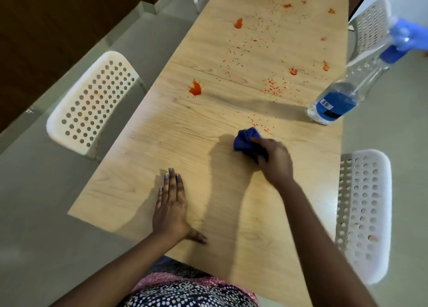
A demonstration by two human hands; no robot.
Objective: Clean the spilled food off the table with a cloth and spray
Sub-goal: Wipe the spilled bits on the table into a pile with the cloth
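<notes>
Sauce (195, 89) lies in red splats and fine specks over the far stretch of the pale wooden table (143, 149), the nearest speckles just beyond the blue cloth (246, 140). The right hand (274, 160) has its fingers curled round that cloth, which is bunched up and pressed on the tabletop near the right edge. The left hand (170, 204) lies flat on the wood nearer the person, fingers straight and together, thumb spread out to the side, holding nothing. A clear spray bottle (335, 100) with a blue label and blue trigger head stands at the table's right edge, well beyond the cloth; its top is blurred, so the nozzle's direction is hard to judge. White perforated chairs flank the table: one chair (92, 102) on the left, another chair (364, 214) on the right near the cloth hand, and more at the far end.
</notes>
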